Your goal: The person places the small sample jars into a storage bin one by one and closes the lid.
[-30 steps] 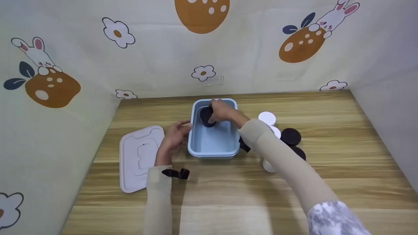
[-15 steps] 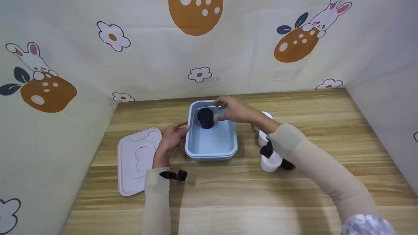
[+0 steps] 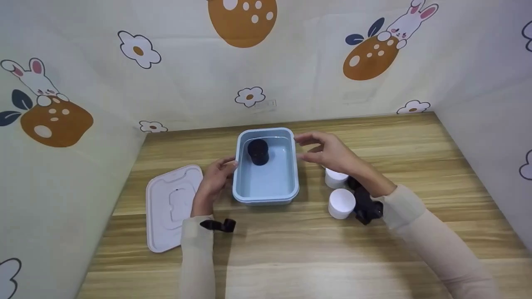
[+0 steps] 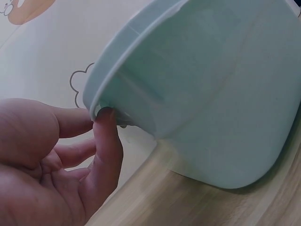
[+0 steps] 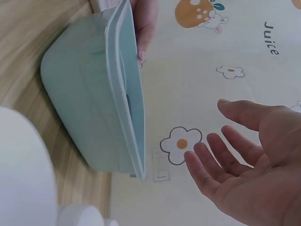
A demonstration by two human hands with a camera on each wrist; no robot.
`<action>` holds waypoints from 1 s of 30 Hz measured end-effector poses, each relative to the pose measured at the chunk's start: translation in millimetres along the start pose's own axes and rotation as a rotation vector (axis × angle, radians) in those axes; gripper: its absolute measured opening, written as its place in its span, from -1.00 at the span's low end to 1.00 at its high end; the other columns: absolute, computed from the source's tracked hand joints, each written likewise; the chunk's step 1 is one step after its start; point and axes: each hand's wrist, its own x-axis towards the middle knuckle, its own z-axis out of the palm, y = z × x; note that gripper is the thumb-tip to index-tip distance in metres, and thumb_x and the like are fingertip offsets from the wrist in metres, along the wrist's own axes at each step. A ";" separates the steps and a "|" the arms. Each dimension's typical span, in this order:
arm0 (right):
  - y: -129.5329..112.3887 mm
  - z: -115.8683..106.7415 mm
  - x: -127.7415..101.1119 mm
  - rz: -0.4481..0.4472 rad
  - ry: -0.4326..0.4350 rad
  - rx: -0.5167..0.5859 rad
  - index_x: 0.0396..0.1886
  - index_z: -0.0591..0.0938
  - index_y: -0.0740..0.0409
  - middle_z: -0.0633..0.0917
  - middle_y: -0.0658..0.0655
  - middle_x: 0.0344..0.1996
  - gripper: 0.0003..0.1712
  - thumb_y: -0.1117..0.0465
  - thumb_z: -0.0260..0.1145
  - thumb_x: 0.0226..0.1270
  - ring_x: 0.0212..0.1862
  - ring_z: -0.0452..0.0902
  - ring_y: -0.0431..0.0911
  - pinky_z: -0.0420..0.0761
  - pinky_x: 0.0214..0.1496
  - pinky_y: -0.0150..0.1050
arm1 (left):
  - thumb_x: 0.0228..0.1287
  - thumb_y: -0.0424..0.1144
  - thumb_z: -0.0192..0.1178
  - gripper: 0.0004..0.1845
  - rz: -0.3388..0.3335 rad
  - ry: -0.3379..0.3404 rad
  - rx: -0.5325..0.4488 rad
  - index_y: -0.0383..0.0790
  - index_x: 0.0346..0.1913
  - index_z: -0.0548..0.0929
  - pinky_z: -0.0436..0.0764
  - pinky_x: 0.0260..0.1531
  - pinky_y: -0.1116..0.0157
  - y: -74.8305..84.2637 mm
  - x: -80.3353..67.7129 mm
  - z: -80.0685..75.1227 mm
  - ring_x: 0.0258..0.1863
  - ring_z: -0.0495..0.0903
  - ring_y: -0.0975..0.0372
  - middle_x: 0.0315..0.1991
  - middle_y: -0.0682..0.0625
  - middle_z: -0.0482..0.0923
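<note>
Landmark: the light blue container (image 3: pixel 266 182) on the wooden table (image 3: pixel 291 249), long axis running away from the person. One black jar (image 3: pixel 258 151) is seen inside it, upright, at the far-left corner. The left hand (image 3: pixel 214 180) is placed against the container's left rim; in the left wrist view the fingertips (image 4: pixel 104 115) are seen touching under the rim lip (image 4: pixel 136 61), fingers fairly straight, nothing pinched. The right hand (image 3: pixel 328 153) is held in the air just right of the container's far-right corner, above table level, palm turned toward the box, fingers spread and relaxed, nothing held (confirmed in the right wrist view (image 5: pixel 244 160)). The white jars (image 3: pixel 341 203) are found right of the container, below and near-side of the right hand, so the right hand is the nearer one by far; a dark jar is partly hidden behind the wrist. A white lid (image 3: pixel 170 207) is laid flat left of the container, beside the left forearm.
</note>
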 end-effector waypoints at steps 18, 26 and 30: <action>54.8 -44.8 -74.5 -0.046 0.215 -0.095 0.09 0.68 0.21 0.66 0.18 0.11 -0.56 0.35 0.51 0.17 0.14 0.49 -0.44 0.54 0.17 -0.48 | 0.51 -0.19 0.12 -0.52 -0.016 0.010 0.012 -0.27 0.38 0.44 0.67 -0.37 0.34 -1.1 0.4 -1.0 -0.23 0.68 0.24 0.12 -0.30 0.63; 77.8 -68.4 -97.3 -0.035 0.260 -0.112 0.14 0.66 0.17 0.64 0.16 0.12 -0.54 0.32 0.48 0.22 0.17 0.47 -0.44 0.49 0.20 -0.53 | 0.51 -0.18 0.11 -0.51 -0.031 0.011 0.000 -0.27 0.39 0.43 0.70 -0.33 0.29 -0.2 -0.8 -1.6 -0.16 0.68 0.18 0.13 -0.31 0.62; 93.5 -79.7 -106.4 -0.053 0.266 -0.039 0.18 0.62 0.27 0.63 0.12 0.13 -0.52 0.40 0.44 0.24 0.18 0.51 -0.37 0.52 0.20 -0.51 | 0.51 -0.19 0.12 -0.51 -0.024 0.011 0.008 -0.30 0.40 0.41 0.71 -0.34 0.29 0.0 -0.1 -1.5 -0.19 0.69 0.19 0.08 -0.29 0.63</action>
